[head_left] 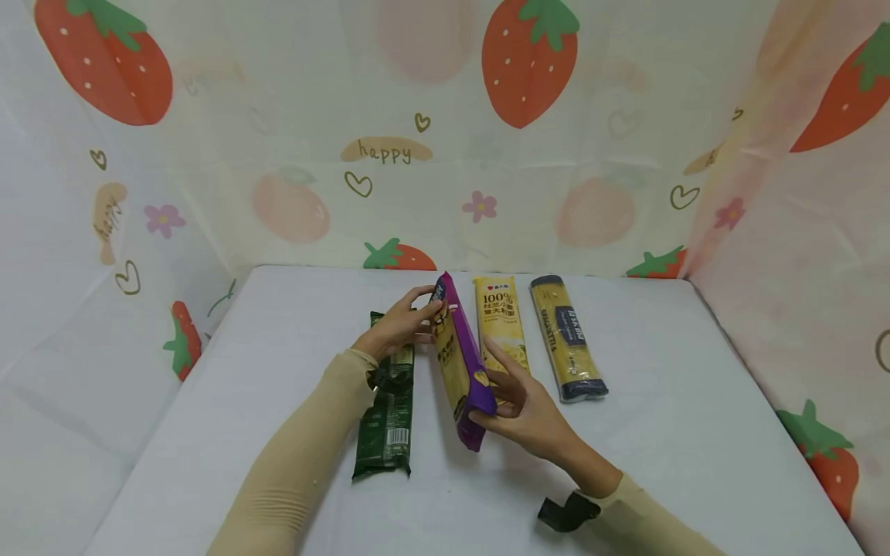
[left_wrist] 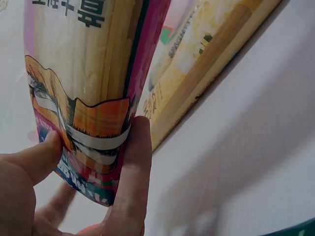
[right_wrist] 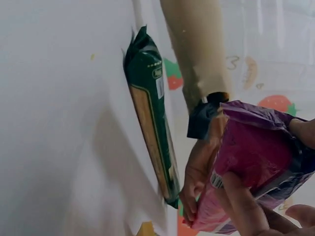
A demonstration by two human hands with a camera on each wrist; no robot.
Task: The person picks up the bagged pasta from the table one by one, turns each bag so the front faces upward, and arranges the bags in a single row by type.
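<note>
With left hand [head_left: 398, 326] and right hand [head_left: 527, 409], gripping purple pasta packet [head_left: 456, 367] by opposite ends, tilted just left of yellow packet [head_left: 502, 316], apparently off table [head_left: 695, 432], with green packet [head_left: 384, 425] farther left.

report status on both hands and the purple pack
Left hand grips far end, right hand near end of purple pack. Held tilted above table. Green pack close left, yellow pack close right; nothing seen blocking.
</note>
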